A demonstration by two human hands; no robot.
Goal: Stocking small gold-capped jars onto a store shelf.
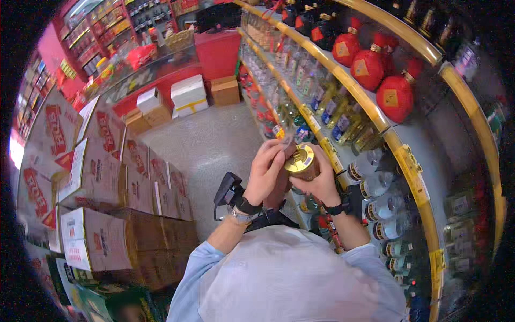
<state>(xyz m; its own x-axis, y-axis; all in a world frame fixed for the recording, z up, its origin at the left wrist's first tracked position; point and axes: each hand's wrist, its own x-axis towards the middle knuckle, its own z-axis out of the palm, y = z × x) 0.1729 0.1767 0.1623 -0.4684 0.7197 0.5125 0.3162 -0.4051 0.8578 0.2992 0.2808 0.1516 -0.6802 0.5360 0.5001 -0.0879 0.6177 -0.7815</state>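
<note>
"Where is the thing being handled?"

"Just right of the frame's centre: a short, round container with a shiny gold top (299, 160) bearing dark markings, its top turned toward the camera."

"And the right hand?"

"The bare right hand (322, 181) is clamped around the container's right and lower side, fingers curled on its wall."

"The left?"

"The bare left hand (265, 167) is at the container's left edge, fingers bunched close together. A blur at their tips hides whether they grip anything, so I cannot tell."

"What surrounds them?"

"On the right of the frame, yellow-edged grey shelves (398, 144) curve downward. Clear glass bottles with dark labels (387, 205) lie right of the hands, and round red bottles (371, 68) stand at upper right."

"And opposite?"

"Stacked white cardboard cartons with red print (97, 170) fill the left side, beside the pale grey floor (188, 145). A white box with a yellow band (189, 95) sits at upper left of centre."
</note>
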